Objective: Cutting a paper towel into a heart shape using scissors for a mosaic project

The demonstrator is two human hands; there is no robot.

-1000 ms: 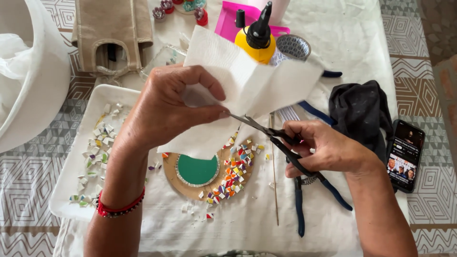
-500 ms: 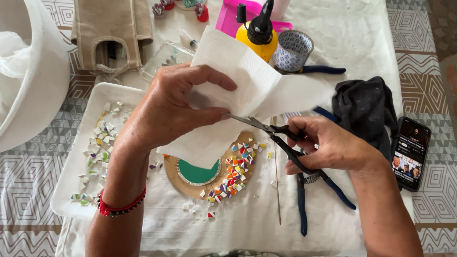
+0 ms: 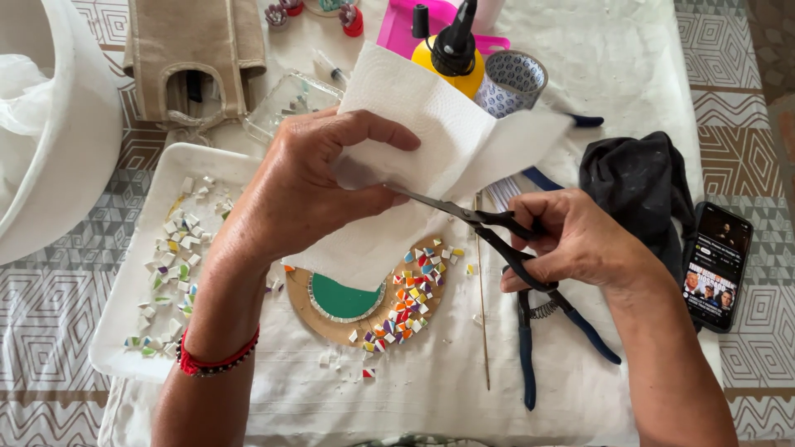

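White cloth covers the counter (image 3: 629,58), which stands over a grey patterned floor. Left hand (image 3: 306,190): fingers closed on a folded white paper towel (image 3: 422,141), held up above the work. Right hand (image 3: 580,240): fingers through the handles of black scissors (image 3: 472,219), blades slightly parted with the tips at the towel's lower edge. Under the towel lies a brown curved board (image 3: 331,319) bearing a green inset and a band of coloured mosaic chips (image 3: 410,298). White rectangular tray (image 3: 124,281) at left holds loose pale and green tile fragments. Clear dish (image 3: 290,103) behind the left hand holds small pieces, kind unclear. Patterned cup (image 3: 513,83) stands beside a yellow glue bottle (image 3: 451,62); contents not visible. Blue-handled pliers (image 3: 530,339) lie under the right hand; dark cloth (image 3: 638,182) and a phone (image 3: 716,265) sit at right.
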